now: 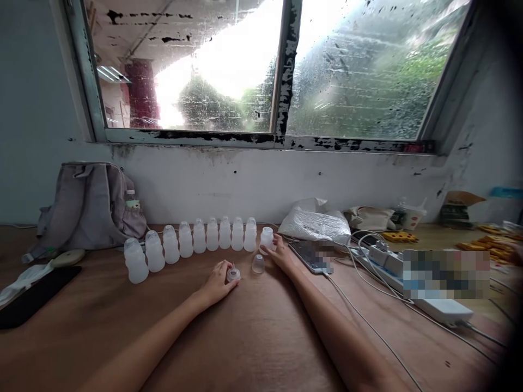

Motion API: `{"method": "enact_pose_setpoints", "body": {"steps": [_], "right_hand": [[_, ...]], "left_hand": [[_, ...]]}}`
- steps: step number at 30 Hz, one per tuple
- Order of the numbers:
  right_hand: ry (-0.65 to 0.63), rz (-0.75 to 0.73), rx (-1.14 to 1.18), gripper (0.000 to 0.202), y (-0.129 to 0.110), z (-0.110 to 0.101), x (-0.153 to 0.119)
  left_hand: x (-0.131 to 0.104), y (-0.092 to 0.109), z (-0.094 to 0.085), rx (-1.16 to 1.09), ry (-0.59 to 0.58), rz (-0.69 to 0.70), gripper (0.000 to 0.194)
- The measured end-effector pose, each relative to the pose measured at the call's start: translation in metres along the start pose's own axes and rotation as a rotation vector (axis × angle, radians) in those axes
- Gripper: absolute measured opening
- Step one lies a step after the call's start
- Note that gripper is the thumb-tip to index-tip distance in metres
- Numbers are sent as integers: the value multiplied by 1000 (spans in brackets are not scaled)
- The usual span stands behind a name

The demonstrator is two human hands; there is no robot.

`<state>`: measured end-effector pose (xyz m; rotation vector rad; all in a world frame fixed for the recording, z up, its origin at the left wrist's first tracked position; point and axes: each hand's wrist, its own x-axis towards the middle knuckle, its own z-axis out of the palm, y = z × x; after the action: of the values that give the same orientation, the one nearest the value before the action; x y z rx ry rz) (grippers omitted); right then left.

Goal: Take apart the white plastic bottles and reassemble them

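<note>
Nine capped translucent bottles (192,239) stand in a curved row along the far side of the wooden table (253,337), running from near left to far right. At the row's right end my right hand (280,251) grips a tenth, uncapped bottle (266,238), fingers closed around its side. One clear dome cap (257,264) sits on the table just near that bottle. My left hand (218,283) rests on the table, fingers curled around one nipple ring (233,274). One grey backpack (87,204) leans far left; one phone (312,256) lies right.
</note>
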<state>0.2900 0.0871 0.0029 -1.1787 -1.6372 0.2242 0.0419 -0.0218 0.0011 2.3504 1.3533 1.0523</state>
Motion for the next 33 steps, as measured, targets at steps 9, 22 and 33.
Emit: {"method": "enact_pose_setpoints", "body": {"steps": [9,22,33], "right_hand": [[336,-89,-51,23,-64,0,6],[-462,-419,-324,19,-118,69,-62],[-498,-433,-308,12,-115,69,-61]], "left_hand": [[7,0,-14,60,162,-22,29],[8,-14,-18,138,181,-22,24],[6,-12,-21,190,110,-19,27]]}}
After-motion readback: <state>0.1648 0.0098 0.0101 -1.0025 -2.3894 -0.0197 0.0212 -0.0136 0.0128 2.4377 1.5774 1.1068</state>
